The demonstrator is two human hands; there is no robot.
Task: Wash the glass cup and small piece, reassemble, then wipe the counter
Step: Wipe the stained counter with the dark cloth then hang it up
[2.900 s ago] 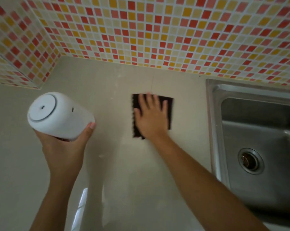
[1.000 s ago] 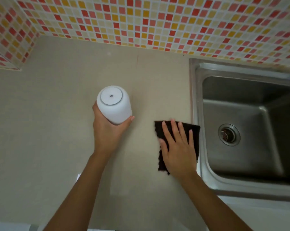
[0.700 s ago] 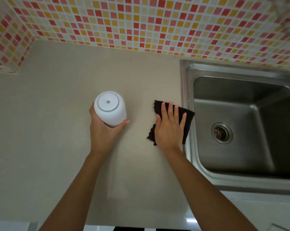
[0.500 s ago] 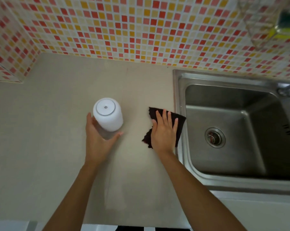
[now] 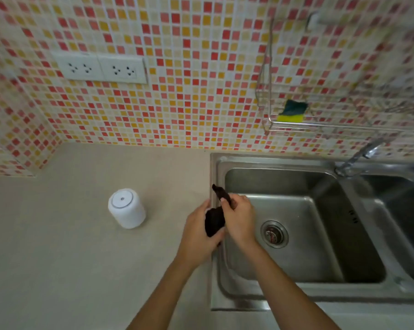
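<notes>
A white cylindrical cup (image 5: 127,208) with a round lid stands alone on the beige counter (image 5: 70,258), left of the sink. A dark brown cloth (image 5: 214,221) is bunched up between both hands, over the sink's left rim. My left hand (image 5: 197,236) cups the lower bulk of the cloth. My right hand (image 5: 238,217) grips its upper part, and a corner of the cloth sticks up beyond the fingers. The small piece is not visible as a separate thing.
A steel double sink (image 5: 296,234) with a drain (image 5: 274,234) fills the right side, and a tap (image 5: 358,158) stands behind it. A wire rack (image 5: 320,126) on the mosaic wall holds a yellow-green sponge (image 5: 291,111). Wall sockets (image 5: 101,69) sit up left.
My left hand let go of the white cup, which now stands on the counter. Both hands lifted the cloth off the counter and bunched it at the sink's rim.
</notes>
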